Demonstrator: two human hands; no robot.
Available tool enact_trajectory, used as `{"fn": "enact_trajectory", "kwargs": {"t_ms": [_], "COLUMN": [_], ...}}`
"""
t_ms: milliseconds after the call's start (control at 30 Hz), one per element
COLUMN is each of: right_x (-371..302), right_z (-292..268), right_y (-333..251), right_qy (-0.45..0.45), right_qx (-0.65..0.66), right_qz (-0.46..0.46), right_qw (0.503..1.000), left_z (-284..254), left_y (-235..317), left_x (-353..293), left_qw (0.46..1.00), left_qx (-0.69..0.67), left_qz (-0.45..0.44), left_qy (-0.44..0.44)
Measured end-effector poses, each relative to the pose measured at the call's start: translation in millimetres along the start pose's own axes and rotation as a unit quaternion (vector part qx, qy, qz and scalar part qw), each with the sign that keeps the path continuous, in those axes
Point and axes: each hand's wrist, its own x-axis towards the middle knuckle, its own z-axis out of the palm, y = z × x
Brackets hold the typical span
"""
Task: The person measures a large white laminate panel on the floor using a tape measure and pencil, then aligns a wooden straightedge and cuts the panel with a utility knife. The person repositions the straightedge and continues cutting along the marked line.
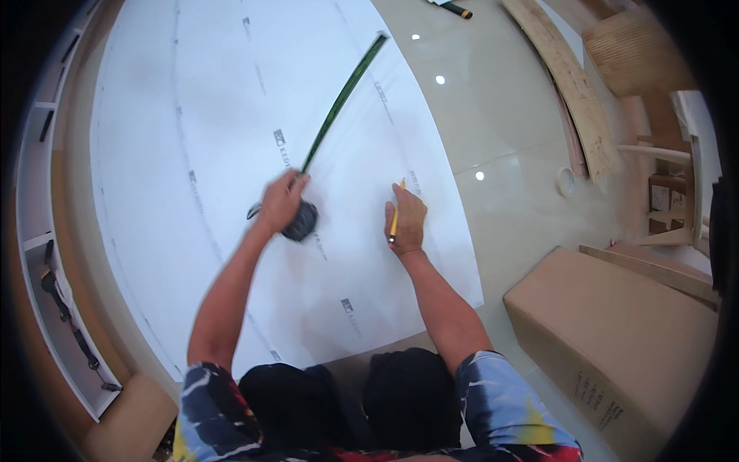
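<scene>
A large white printed sheet or panel [231, 100] lies on the floor in front of my knees. Over its middle, my left hand [282, 202] is closed on a dark tape measure [302, 222], with the fingers at the mouth of the case. From there the green blade [339, 104] runs out toward the far right, its tip near the sheet's far right edge. A wrist loop hangs beside that hand. To the right, my right hand [406, 223] holds a yellow pencil [395, 223] over the sheet, its point facing away from me.
A big cardboard box [608, 331] stands at the right. Behind it are a roll of tape [566, 182], wooden boards [566, 85] and wooden furniture [662, 154]. A white shelf unit [38, 177] with a black and yellow tool [65, 308] runs along the left. Glossy tiles [500, 131] show beyond the sheet.
</scene>
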Motion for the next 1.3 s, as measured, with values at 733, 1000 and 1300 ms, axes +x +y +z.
{"fn": "enact_trajectory", "kwargs": {"t_ms": [733,1000,1300], "right_x": [-160.5,-196.1,-305.1], "right_z": [-98.7,-154.8,-224.9], "right_y": [-144.0,-116.0,-7.4], "right_qy": [-0.390,-0.314,-0.011], "right_qx": [0.631,0.611,0.105], "right_qz": [0.362,0.340,0.245], "right_qw": [0.565,0.642,0.964], "left_z": [39.3,30.3,-26.0], "left_y": [15.1,43.4,-39.1], "left_x": [-257.3,-265.8,-257.5], "left_qw": [0.970,0.932,0.995], "left_qx": [-0.208,-0.243,-0.019], "left_qz": [0.103,0.017,-0.056], "left_qy": [-0.071,-0.268,-0.086]}}
